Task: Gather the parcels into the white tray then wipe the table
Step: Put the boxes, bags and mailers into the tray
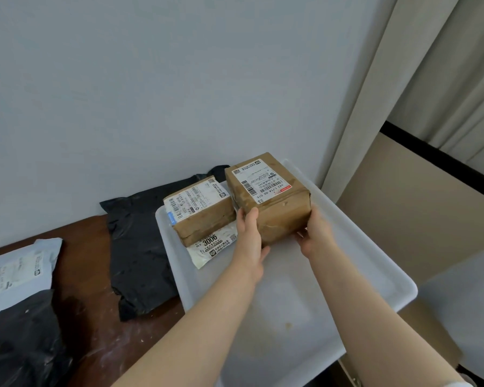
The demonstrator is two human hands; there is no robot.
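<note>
Both hands grip a large brown tape-wrapped cardboard parcel (pixel 274 196) between them. The left hand (pixel 250 233) and right hand (pixel 315 233) have their fingers (pixel 264 251) curled under its near corners, above the rectangular white plastic tray (pixel 291 303). A smaller brown cardboard parcel (pixel 201 216) lies just left of the left fingers. The held parcel is best lowered level and flush beside it, with the fingers withdrawn last.

Plain indoor room, home or office I can't tell: bare pale wall (pixel 151 93), beige curtain (pixel 397 79) at the right. Scuffed brown wooden table (pixel 90 275) against the wall, with courier goods: a labelled cardboard box (pixel 280 216), a black poly mailer (pixel 140 241), a white plastic tray (pixel 375 247).
</note>
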